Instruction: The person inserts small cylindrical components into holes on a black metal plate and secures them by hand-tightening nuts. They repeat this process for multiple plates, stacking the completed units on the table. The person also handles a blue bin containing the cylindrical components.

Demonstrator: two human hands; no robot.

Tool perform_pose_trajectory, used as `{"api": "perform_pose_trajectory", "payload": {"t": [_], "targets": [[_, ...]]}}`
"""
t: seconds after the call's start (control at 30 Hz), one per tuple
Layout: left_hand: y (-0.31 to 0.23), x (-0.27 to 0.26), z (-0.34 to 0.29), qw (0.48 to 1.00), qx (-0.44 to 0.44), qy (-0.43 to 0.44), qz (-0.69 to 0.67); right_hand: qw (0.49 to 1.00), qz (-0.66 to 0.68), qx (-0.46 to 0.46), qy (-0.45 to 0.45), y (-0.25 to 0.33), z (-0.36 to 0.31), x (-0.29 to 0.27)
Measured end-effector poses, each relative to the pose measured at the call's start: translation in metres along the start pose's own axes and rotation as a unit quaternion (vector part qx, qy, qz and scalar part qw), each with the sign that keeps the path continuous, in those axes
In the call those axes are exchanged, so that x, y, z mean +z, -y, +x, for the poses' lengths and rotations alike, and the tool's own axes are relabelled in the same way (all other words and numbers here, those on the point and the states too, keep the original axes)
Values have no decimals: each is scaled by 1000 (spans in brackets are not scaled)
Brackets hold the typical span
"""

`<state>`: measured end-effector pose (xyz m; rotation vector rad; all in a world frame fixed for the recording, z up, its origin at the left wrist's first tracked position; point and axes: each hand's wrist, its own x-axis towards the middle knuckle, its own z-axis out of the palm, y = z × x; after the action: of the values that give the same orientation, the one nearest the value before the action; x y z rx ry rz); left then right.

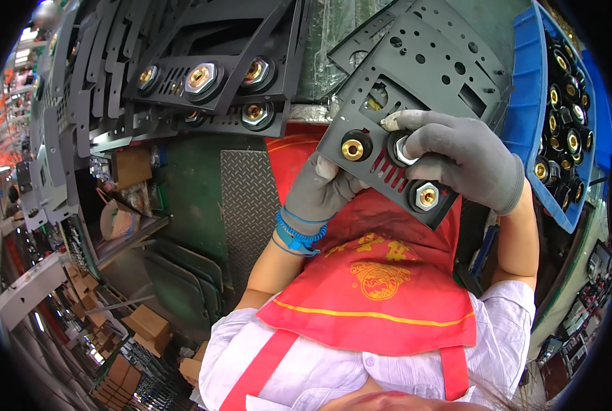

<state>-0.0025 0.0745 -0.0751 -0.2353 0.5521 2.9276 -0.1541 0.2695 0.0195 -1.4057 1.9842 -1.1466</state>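
Note:
A dark grey metal panel point(405, 72), punched with holes and slots, is tilted in front of me above my red apron point(381, 274). My left hand point(323, 188), in a grey glove, grips its near left edge, the thumb on top. My right hand point(463, 154), also gloved, has its fingers closed round a silver hex nut point(403, 152) at the middle fitting. A black fitting with a brass centre point(352, 148) sits to the left, with no nut visible on it. To the right another fitting carries a hex nut point(426, 197). The right palm is hidden.
A blue bin point(525, 89) of black-and-brass fittings point(572, 142) stands at the right. At the upper left, panels with nutted fittings point(200, 79) are stacked beside more bent metal plates point(100, 68). Another grey panel point(450, 34) lies beyond the held one. Cardboard boxes point(145, 325) stand lower left.

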Motion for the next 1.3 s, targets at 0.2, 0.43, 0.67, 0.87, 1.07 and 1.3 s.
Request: {"api": "perform_pose_trajectory", "payload": {"t": [0.2,0.43,0.67,0.87,1.07,1.3], "targets": [[8,-6,0,1000,-2,-28,10,1000,-9,-11,-1,-3,1,-3],[15,-5,-3,974,103,-72,189,1000,-17,-12,-7,-4,3,-1],[-4,1,-9,992,45,-55,100,999,40,-16,13,-4,7,0],[-14,11,-9,998,35,-51,13,1000,14,-8,19,-7,14,-2],[-16,38,-5,972,72,-124,187,975,184,39,-118,1,20,14],[-11,39,-2,985,85,-95,117,977,-193,-85,-41,21,37,15]]}}
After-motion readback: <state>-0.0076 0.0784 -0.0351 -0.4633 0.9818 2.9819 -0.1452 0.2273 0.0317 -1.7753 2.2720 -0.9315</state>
